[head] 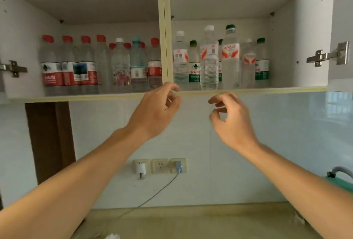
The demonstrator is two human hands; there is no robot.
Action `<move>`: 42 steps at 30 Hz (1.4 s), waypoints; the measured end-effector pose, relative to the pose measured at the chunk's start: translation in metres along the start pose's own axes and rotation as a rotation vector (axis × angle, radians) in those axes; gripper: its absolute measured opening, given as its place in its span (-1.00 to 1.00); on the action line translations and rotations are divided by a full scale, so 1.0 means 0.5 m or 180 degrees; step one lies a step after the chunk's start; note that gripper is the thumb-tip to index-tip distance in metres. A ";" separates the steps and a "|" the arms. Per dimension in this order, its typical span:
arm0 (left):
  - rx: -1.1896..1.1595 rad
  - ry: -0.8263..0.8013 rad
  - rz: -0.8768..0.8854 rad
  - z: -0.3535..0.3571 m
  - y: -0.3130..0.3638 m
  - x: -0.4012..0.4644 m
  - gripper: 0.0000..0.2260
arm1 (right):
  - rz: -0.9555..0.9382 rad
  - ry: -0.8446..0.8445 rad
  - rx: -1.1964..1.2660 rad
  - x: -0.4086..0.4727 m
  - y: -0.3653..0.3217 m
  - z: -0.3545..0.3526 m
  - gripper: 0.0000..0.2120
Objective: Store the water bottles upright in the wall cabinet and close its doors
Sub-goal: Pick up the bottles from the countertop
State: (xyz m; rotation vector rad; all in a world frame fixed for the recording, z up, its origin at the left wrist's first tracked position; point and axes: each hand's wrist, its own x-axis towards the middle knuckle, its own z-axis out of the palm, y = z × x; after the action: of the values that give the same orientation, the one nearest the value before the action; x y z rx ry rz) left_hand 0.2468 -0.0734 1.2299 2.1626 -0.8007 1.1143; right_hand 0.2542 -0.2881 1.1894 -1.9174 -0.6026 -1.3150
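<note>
Both hands are up just under the cabinet shelf and neither one is holding anything. Left hand (158,108) has its fingers loosely curled, fingertips right at the shelf's front edge (248,91), about where the centre divider (165,28) comes down. Right hand (230,118) sits a bit lower, just below that edge, fingers half curled with a small gap between thumb and forefinger, not touching the shelf as far as I can see.

So the water bottles are all in the wall cabinet (309,38), every one standing upright, long axis vertical, caps pointing up. Left compartment: a row of red-capped bottles (70,66) with red and white labels starting near the left wall, then a white-capped one (119,63) and a blue-capped one (137,63) closer to the divider, with a few more red caps peeking out behind. Right compartment: white-capped bottles (209,57) with red and white labels mixed with green-capped ones (262,61), bunched from the divider toward the middle, leaving bare shelf by the right wall.

Doors are open, you can see the metal hinges (327,55) on both side walls. Below the cabinet it's a white tiled wall with a row of power sockets (159,166) and a thin cable (152,196) running down to the worktop (191,223).
</note>
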 end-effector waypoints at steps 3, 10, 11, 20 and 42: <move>-0.0273 -0.0103 -0.0475 0.018 -0.033 -0.103 -0.86 | 0.0516 -0.0426 0.0229 -0.113 -0.013 0.048 -0.75; -0.0294 -0.0286 -0.1919 0.110 -0.135 -0.372 -0.70 | 0.1671 -0.1578 0.0435 -0.376 -0.011 0.176 -0.94; -0.0253 -0.0364 -0.2046 0.124 -0.149 -0.414 -0.68 | 0.1819 -0.1725 0.0421 -0.415 -0.004 0.196 -0.95; -0.0114 -0.1259 -0.3446 0.246 -0.269 -0.766 -0.73 | 0.3410 -0.2738 0.0610 -0.710 0.087 0.341 -0.92; -0.0220 -0.2840 -0.4114 0.405 -0.356 -0.908 -0.64 | 0.4807 -0.3069 0.0231 -0.938 0.163 0.453 -0.83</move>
State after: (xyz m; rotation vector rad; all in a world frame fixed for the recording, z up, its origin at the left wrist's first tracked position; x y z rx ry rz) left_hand 0.2629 0.0107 0.7090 2.3433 0.3395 -0.5337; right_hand 0.2730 -0.1536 0.6804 -1.9983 0.4274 0.5820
